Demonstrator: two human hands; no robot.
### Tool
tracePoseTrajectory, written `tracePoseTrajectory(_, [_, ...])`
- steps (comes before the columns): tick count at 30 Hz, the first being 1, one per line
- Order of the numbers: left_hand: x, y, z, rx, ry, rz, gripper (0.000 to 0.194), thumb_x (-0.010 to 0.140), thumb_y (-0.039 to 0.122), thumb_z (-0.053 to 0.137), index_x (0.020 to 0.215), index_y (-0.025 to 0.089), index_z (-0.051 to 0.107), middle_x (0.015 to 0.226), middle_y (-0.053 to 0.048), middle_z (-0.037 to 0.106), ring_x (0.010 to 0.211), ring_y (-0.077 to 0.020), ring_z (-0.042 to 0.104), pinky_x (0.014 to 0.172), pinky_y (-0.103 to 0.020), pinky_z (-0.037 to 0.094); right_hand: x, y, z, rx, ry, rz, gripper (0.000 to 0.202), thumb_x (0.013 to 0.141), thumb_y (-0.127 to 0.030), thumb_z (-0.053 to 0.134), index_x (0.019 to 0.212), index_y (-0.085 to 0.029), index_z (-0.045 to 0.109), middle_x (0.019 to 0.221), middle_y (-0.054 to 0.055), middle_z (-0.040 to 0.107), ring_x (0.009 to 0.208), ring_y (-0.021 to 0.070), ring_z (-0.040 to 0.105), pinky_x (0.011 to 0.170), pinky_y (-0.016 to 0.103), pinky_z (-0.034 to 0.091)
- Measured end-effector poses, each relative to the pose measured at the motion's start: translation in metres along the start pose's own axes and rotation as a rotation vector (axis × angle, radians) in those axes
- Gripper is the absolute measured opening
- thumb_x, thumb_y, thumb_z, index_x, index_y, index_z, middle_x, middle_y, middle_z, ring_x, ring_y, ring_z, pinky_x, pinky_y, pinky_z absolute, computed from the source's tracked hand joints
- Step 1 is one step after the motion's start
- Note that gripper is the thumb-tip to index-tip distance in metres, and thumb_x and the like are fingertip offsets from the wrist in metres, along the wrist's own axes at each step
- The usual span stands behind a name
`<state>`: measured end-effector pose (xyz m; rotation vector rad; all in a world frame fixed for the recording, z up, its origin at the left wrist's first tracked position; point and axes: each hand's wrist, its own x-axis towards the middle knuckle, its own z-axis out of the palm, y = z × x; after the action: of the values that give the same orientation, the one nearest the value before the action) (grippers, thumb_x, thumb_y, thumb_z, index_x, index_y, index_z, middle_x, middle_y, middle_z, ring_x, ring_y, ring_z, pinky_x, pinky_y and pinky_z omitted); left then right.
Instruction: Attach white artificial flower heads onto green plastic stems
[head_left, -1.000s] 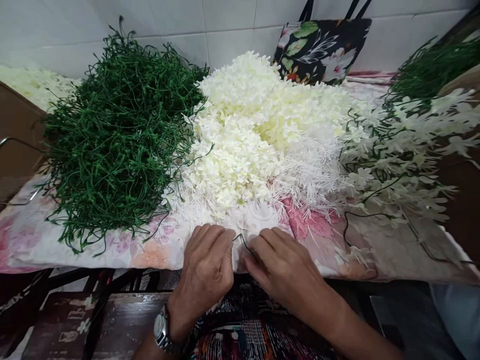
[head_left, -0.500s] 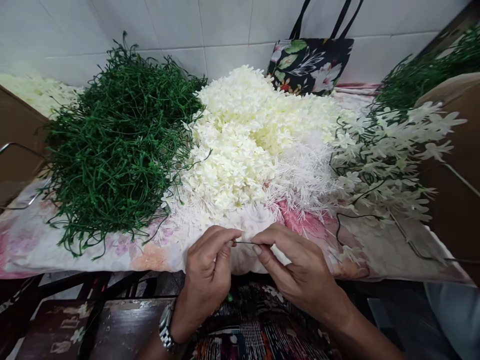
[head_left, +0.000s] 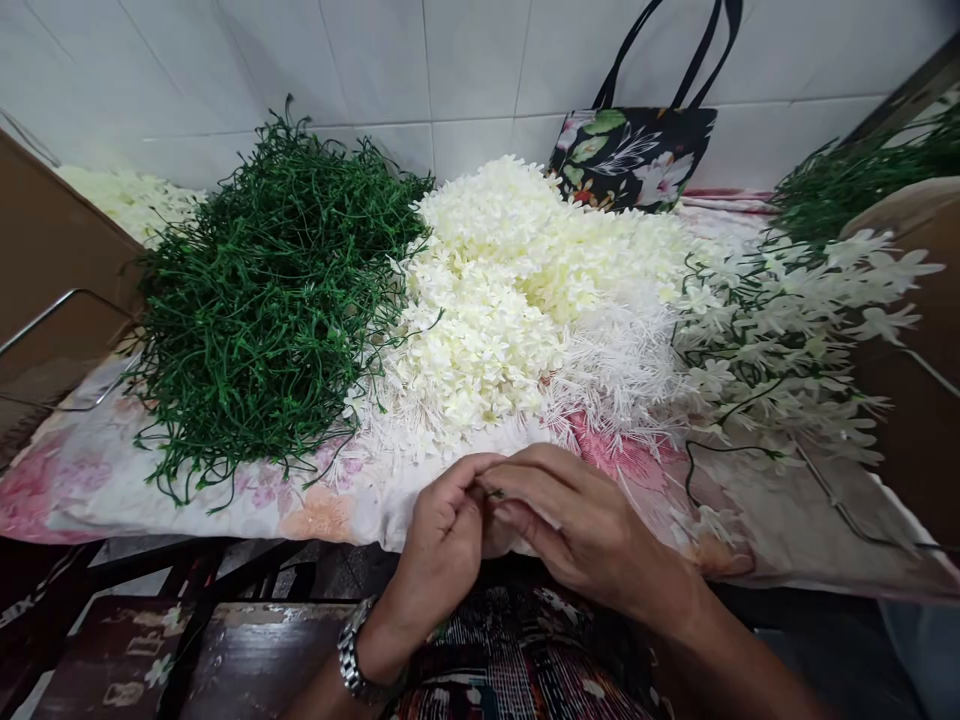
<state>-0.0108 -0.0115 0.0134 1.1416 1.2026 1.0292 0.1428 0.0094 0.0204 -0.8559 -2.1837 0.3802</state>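
- Head view: two bare hands meet at 6 o'clock, over the near edge of the table. The left hand, a metal link watch on its wrist, curls its fingertips narrowly together; the right hand bends its fingers in to meet them
- Between the fingertips both hands pinch one thin green stem, wiry and dark; only a short bit shows, the rest is hidden by the fingers, and its full length cannot be made out
- At 10 o'clock lies one springy heap of green stems, tangled and plastic-looking, too many to count
- At 12 o'clock, touching that heap, sits one mound of cream blossoms, small, soft-petalled and closely packed
- Below it, at the centre, a fringe of white spiky sprigs, fine and bristly
- At 3 o'clock, finished sprays: star-shaped white flowers on green stems, loosely piled, partly cut off by the right edge
- A floral cloth, pink and cream, thin and creased, covers the table
- At 1 o'clock one black floral tote bag leans on the glossy white tiled wall; its two straps are cut off at the top
- At 9 o'clock one brown cardboard box, only partly in view
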Motion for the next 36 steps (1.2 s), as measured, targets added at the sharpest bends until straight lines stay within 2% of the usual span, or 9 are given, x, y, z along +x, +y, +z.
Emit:
tracePoseTrajectory(4, [0.007,-0.009,-0.003,-0.181,0.114,-0.113,0.014,0.078,0.024,0.055,0.078,0.014,0.065,0.058,0.002,0.051,0.050,-0.0073,0.043,0.048,-0.018,0.035,0.002,0.027,-0.015,-0.449,0.040,0.105,0.019,0.086,-0.009,0.045,0.083,-0.016,0.062,0.077,0.007,0.061,0.075,0.0179,0.054,0.067,0.031,0.044])
tracePoseTrajectory(9, [0.017,-0.009,0.002,-0.248,0.104,-0.088,0.010,0.076,0.023,0.058,0.073,0.014,0.062,0.056,0.003,0.049,0.049,-0.0065,0.040,0.046,-0.018,0.030,0.005,0.048,-0.017,-0.697,-0.182,0.176,0.016,0.080,-0.008,0.051,0.071,-0.017,0.061,0.072,0.007,0.055,0.073,0.0198,0.047,0.063,0.031,0.035])
tracePoseTrajectory(15, [0.020,-0.006,0.005,-0.309,0.092,-0.124,0.007,0.071,0.021,0.061,0.071,0.014,0.059,0.054,0.003,0.052,0.045,-0.0058,0.041,0.045,-0.018,0.031,0.005,0.049,-0.013,-0.660,-0.172,0.144,0.019,0.081,-0.007,0.048,0.067,-0.017,0.056,0.071,0.007,0.053,0.072,0.0200,0.045,0.064,0.031,0.034])
tracePoseTrajectory(19, [0.019,-0.004,0.002,-0.337,0.101,-0.122,0.007,0.070,0.021,0.061,0.069,0.015,0.057,0.058,0.002,0.055,0.045,-0.0058,0.044,0.046,-0.019,0.034,0.001,0.047,-0.013,-0.500,-0.025,0.133,0.017,0.085,-0.009,0.044,0.075,-0.018,0.054,0.071,0.005,0.056,0.071,0.0178,0.049,0.066,0.030,0.038])
tracePoseTrajectory(23, [0.021,-0.004,-0.003,-0.303,0.148,-0.115,0.007,0.071,0.022,0.060,0.069,0.016,0.056,0.057,0.004,0.052,0.042,-0.0041,0.036,0.040,-0.016,0.026,0.000,0.046,-0.013,-0.369,0.088,0.113,0.014,0.085,-0.011,0.046,0.077,-0.017,0.054,0.067,0.002,0.055,0.066,0.0152,0.050,0.063,0.027,0.039])
tracePoseTrajectory(25, [0.021,-0.005,-0.005,-0.240,0.157,-0.072,0.006,0.073,0.021,0.058,0.069,0.016,0.057,0.057,0.004,0.050,0.046,-0.0052,0.037,0.041,-0.016,0.024,0.002,0.045,-0.012,-0.426,0.065,0.130,0.015,0.085,-0.010,0.046,0.075,-0.017,0.055,0.067,0.003,0.055,0.067,0.0164,0.050,0.064,0.028,0.039])
tracePoseTrajectory(31, [0.022,-0.009,-0.005,-0.141,0.133,-0.029,0.007,0.075,0.020,0.056,0.070,0.017,0.058,0.060,0.002,0.051,0.052,-0.0075,0.042,0.046,-0.018,0.028,0.018,0.044,-0.005,-0.653,-0.170,0.088,0.018,0.080,-0.004,0.048,0.072,-0.017,0.058,0.080,0.009,0.059,0.078,0.0208,0.049,0.067,0.032,0.037])
tracePoseTrajectory(34, [0.021,-0.011,-0.005,-0.137,0.122,-0.025,0.007,0.077,0.019,0.055,0.071,0.017,0.058,0.060,0.003,0.051,0.053,-0.0071,0.041,0.047,-0.018,0.029,0.020,0.045,-0.001,-0.682,-0.187,0.067,0.022,0.081,-0.004,0.046,0.067,-0.016,0.056,0.070,0.007,0.057,0.070,0.0190,0.047,0.065,0.032,0.036])
tracePoseTrajectory(36, [0.020,-0.012,-0.006,-0.147,0.119,-0.006,0.006,0.077,0.019,0.055,0.073,0.017,0.058,0.062,0.003,0.050,0.053,-0.0067,0.040,0.048,-0.017,0.030,0.017,0.045,-0.001,-0.592,-0.139,0.074,0.023,0.083,-0.004,0.044,0.067,-0.016,0.055,0.069,0.006,0.057,0.070,0.0184,0.048,0.066,0.032,0.037])
